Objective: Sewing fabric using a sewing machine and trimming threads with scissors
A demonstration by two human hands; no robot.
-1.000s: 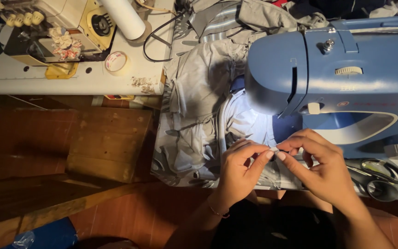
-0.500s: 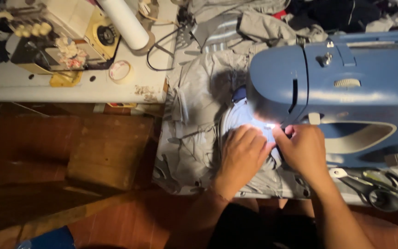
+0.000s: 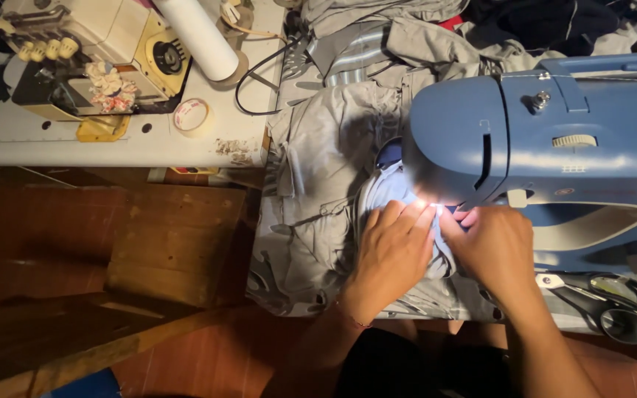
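Pressing grey cloth (image 3: pixel 333 155) flat under a blue sewing machine (image 3: pixel 554 140), the left hand (image 3: pixel 392 250) and right hand (image 3: pixel 495 247) lie spread on it, fingertips together; any seam is hidden.

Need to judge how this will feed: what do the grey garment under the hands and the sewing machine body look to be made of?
Grey garment: looks like soft woven cloth, matte; it creases and bunches in folds. Which fibre it is cannot be told. Sewing machine: blue body looks like smooth moulded plastic with a slight sheen from the lamp, though painted metal is possible.
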